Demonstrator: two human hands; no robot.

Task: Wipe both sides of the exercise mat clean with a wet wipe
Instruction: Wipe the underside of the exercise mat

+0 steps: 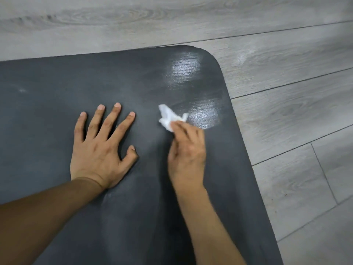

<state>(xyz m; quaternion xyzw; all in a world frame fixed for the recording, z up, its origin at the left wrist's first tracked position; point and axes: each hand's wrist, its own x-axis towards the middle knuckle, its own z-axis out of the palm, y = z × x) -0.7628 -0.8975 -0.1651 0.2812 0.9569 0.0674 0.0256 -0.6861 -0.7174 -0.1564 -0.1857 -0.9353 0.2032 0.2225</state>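
A dark grey exercise mat (47, 104) lies flat on the floor and fills most of the view, its rounded far right corner showing. My left hand (103, 148) rests flat on the mat with fingers spread. To its right, my right hand (186, 150) pinches a crumpled white wet wipe (169, 116) and holds it against the mat. Two wet, shiny patches gleam on the mat beyond the wipe, near the corner.
Grey wood-look plank flooring (286, 73) surrounds the mat at the back and on the right. The mat's right edge runs diagonally down toward the bottom of the view.
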